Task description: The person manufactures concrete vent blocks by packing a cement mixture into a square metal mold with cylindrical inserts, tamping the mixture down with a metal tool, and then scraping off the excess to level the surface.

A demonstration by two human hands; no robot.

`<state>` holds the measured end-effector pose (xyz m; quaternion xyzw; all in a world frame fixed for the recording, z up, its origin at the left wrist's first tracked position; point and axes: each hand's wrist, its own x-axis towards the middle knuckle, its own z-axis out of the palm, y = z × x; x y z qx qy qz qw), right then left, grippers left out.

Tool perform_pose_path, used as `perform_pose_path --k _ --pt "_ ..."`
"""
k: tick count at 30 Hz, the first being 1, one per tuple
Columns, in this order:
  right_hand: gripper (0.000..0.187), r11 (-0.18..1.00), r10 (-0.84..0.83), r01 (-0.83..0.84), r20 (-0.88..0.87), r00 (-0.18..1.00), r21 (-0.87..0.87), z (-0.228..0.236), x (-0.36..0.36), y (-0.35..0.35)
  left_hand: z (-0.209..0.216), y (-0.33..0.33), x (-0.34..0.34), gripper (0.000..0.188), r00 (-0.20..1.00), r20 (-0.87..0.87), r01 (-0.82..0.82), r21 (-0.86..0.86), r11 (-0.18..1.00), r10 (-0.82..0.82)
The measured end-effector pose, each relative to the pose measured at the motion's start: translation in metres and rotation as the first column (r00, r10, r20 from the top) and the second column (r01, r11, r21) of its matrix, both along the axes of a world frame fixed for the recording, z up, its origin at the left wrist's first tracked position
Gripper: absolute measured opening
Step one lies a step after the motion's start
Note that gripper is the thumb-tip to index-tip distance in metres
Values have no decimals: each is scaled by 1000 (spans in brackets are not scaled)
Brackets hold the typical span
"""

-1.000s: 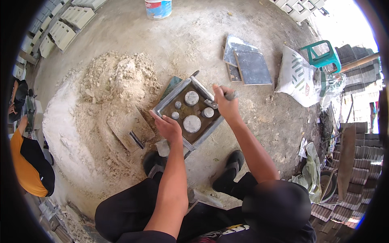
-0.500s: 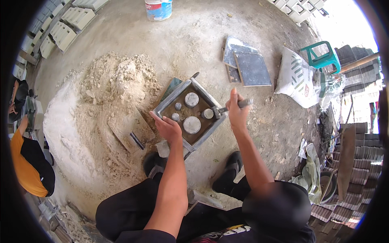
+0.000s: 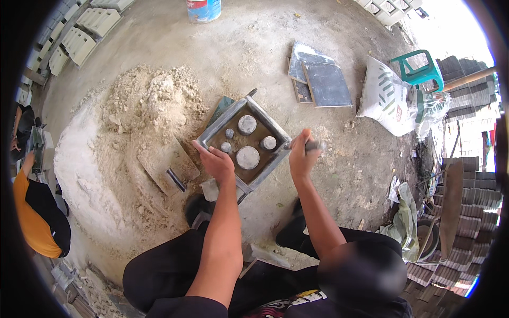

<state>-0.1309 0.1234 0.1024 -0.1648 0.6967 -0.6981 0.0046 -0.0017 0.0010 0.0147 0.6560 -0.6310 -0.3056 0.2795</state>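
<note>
A square grey metal mould (image 3: 216,176) stands on the ground before me, tilted like a diamond. Inside it, brown material surrounds several round grey cores, including a large one (image 3: 247,158). My left hand (image 3: 218,164) grips the mould's left side, its fingers lying along the rim. At the right corner, my right hand (image 3: 302,161) is closed round the thick grey handle (image 3: 317,144) of a tool. The tool's narrow metal end reaches the mould's rim; its exact kind is hard to tell.
A heap of pale sandy mix (image 3: 154,100) lies left, with a trowel-like plate (image 3: 169,167) on it. Flat dark boards (image 3: 328,85), a white sack (image 3: 384,98) and a green stool (image 3: 419,69) are right. A bucket (image 3: 204,10) stands far off. Another person (image 3: 37,217) is at left.
My right hand and its tool have come slightly nearer to me at the mould's right corner. My left hand keeps its place on the rim. The whole view has shifted a little.
</note>
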Motion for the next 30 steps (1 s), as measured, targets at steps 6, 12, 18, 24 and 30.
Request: perform_pose_path --k 6,12,18,24,30 --pt "47 998 -66 66 14 998 6 7 15 2 1 2 -1 58 1000 10 8 14 1000 -9" --pt "47 999 -17 21 81 997 -49 12 26 4 -1 0 0 59 1000 8 7 -39 999 -7" --pt "46 992 96 -86 107 990 -90 9 37 7 -6 0 3 59 999 -39 4 -11 1000 -4" --pt "44 970 156 -121 163 974 -210 4 26 15 -7 1 0 59 1000 -25 1 -34 999 -2" --pt "43 990 110 -96 153 982 -100 0 40 24 -11 2 -3 58 1000 -9 -3 -142 990 1"
